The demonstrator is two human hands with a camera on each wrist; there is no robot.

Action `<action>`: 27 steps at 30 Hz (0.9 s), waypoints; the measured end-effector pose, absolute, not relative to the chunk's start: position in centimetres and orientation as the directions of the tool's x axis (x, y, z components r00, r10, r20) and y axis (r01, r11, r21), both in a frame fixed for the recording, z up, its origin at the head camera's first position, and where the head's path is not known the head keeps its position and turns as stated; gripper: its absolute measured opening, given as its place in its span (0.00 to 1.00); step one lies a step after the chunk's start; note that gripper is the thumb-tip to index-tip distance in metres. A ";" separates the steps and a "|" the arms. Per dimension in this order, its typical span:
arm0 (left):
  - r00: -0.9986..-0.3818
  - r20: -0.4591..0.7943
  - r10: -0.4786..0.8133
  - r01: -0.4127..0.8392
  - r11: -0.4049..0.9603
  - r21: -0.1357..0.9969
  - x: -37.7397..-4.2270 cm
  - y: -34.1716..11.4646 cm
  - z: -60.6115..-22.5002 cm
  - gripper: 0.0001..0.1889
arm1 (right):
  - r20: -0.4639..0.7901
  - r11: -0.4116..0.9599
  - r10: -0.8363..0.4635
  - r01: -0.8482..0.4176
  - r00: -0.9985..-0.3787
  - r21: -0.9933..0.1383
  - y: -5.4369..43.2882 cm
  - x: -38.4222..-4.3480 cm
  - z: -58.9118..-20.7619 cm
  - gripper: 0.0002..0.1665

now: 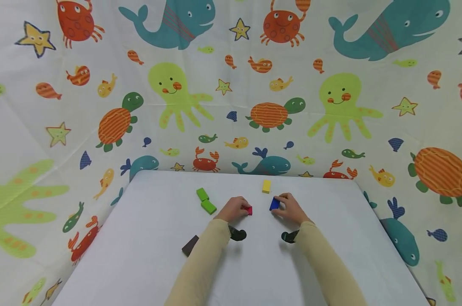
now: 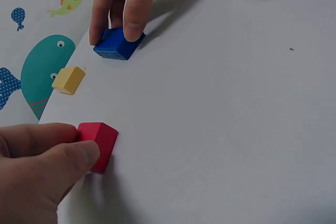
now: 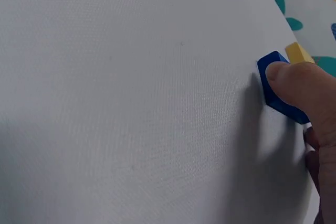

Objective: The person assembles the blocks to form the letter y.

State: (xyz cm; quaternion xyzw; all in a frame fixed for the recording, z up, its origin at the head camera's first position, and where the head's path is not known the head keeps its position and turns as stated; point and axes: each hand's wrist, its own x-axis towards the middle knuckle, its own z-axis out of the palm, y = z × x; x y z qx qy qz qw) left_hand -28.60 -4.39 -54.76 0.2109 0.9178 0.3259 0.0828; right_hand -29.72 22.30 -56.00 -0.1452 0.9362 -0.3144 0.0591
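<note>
While left hand (image 1: 235,208) pinches red block (image 2: 98,144), right hand (image 1: 290,208) seemingly pinches blue block (image 2: 116,44)

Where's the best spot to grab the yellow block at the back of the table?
Probably pinch the yellow block across its two long side faces, coming from above. It lies flat on the table, apart from the blue block, so both sides look free.

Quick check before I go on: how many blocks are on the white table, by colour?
Green rectangular blocks: 2
Yellow block: 1
Red block, in the left hand's grip: 1
Blue block, in the right hand's grip: 1
Dark brown block: 1
Total: 6
</note>
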 end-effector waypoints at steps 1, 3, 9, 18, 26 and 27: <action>-0.899 -0.013 0.439 0.330 0.694 0.640 -28.6 -4.3 -54.8 0.12 | -0.019 0.754 -0.320 -0.243 -0.947 -0.610 22.4 -29.7 -56.0 0.37; -0.899 0.000 0.438 0.336 0.688 0.643 -28.7 -4.2 -54.9 0.11 | -0.011 0.748 -0.329 -0.254 -0.944 -0.614 22.6 -29.5 -56.1 0.35; -0.895 0.066 0.441 0.390 0.703 0.595 -29.0 -3.6 -55.3 0.08 | 0.069 0.770 -0.300 -0.284 -0.951 -0.572 22.1 -29.5 -56.3 0.32; -0.914 0.068 0.400 0.372 0.756 0.538 -28.6 -2.0 -55.1 0.09 | 0.100 0.784 -0.247 -0.259 -0.964 -0.564 20.5 -29.5 -56.9 0.31; -0.923 0.063 0.379 0.350 0.764 0.542 -28.6 -1.6 -55.0 0.07 | 0.112 0.800 -0.223 -0.247 -0.968 -0.546 19.8 -29.6 -56.9 0.31; -0.925 0.063 0.375 0.347 0.765 0.543 -28.6 -1.6 -55.1 0.07 | 0.116 0.801 -0.222 -0.249 -0.968 -0.545 19.6 -29.6 -56.8 0.31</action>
